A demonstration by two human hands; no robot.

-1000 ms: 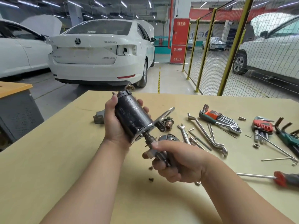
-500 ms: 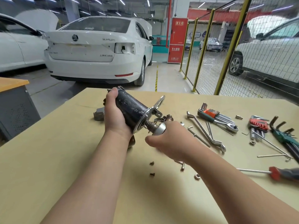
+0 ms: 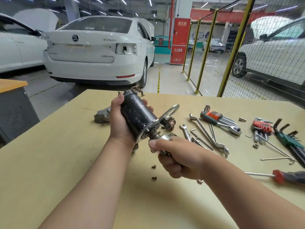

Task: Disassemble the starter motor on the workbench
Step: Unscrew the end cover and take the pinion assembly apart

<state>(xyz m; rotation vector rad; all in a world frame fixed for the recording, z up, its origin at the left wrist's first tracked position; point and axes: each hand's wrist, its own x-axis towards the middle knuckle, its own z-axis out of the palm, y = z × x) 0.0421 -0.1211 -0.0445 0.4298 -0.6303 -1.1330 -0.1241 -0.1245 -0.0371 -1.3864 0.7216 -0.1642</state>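
**Above the table, starter motor in both hands**

Over the near middle of the table [image 3: 49,162] I hold the starter motor [image 3: 138,116] off the surface. It is tilted, with its far end raised away from me and its flange plate [image 3: 168,114] towards me. My left hand [image 3: 122,128] wraps the black body from the left, thumb on the near side and fingertips showing round the far side. My right hand [image 3: 178,159] is curled tight on the silver piece [image 3: 162,138] at the shaft end just below the flange, thumb laid along its top. My fingers hide most of that piece, so I cannot tell its shape.

Two small screws [image 3: 154,166] lie loose on the table just under my right hand. A grey cast housing [image 3: 102,115] sits behind my left hand. A copper-coloured part [image 3: 171,123] lies just beyond the flange. To the right are the wrenches [image 3: 208,133], an orange-holder hex key set [image 3: 214,117], a red one [image 3: 262,126] and a green one [image 3: 288,139]. A red-handled screwdriver [image 3: 283,176] lies near the right edge.

Beyond the table stand a white car [image 3: 99,50] and a yellow mesh fence [image 3: 234,47].
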